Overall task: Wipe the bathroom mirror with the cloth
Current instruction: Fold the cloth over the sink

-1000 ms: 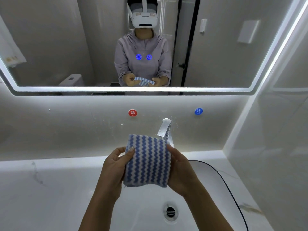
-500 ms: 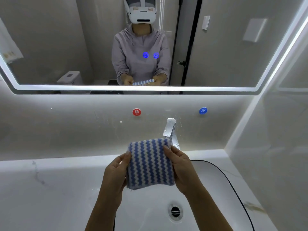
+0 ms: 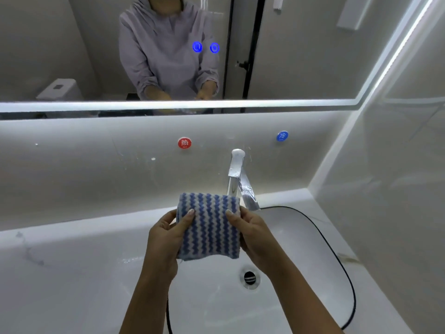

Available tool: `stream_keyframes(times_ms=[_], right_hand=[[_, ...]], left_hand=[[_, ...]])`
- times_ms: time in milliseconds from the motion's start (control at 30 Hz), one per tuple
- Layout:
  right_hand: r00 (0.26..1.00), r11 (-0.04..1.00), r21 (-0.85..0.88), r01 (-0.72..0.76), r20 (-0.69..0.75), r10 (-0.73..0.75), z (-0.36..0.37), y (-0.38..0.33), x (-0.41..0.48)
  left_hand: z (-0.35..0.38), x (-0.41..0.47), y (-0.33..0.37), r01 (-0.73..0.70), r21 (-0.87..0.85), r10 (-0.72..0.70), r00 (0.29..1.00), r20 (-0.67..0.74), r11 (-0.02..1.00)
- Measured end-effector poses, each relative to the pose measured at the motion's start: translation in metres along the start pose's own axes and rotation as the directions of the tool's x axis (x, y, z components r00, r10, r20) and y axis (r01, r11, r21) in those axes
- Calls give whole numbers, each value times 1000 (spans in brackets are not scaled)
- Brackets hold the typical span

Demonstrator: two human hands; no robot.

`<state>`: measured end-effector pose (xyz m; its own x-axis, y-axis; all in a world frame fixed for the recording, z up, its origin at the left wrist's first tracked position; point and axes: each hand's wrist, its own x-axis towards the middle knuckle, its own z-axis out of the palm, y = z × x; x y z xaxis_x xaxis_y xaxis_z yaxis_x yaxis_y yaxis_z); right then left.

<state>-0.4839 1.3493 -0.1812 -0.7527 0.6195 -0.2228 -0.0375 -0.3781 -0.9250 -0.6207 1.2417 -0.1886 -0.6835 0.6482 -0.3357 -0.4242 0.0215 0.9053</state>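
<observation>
Both forearms reach forward over the sink; the left hand and right hand pinch the folded cloth's side edges (thumbs on its face). Its stripes run upright, just before the faucet, below the mirror.

bathroom | lit mirror | sink | faucet | toilet

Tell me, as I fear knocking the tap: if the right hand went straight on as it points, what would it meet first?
The right hand pinches the cloth, so that goes along; beyond it the tap stands closest, likely first, though depth is unclear.
</observation>
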Motion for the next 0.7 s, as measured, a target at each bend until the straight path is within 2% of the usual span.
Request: stream_keyframes(times_ms=[200,367,500,700], right_hand=[[997,988,-142,-62,-56,55,-25,-1,-10],[993,986,-139,-87,-96,74,-66,-8,-16],[988,992,-121,-32,-157,13,-115,-22,-17],[994,993,-121,-6,-108,-7,-214,-50,-11]], left_hand=[[20,-2,-9,-16,35,16,1000,14,999],[53,-1,-21,-38,70,36,999,27,997],[102,1,-34,-60,73,57,997,48,996],[197,10,-66,-80,80,77,996,34,994]])
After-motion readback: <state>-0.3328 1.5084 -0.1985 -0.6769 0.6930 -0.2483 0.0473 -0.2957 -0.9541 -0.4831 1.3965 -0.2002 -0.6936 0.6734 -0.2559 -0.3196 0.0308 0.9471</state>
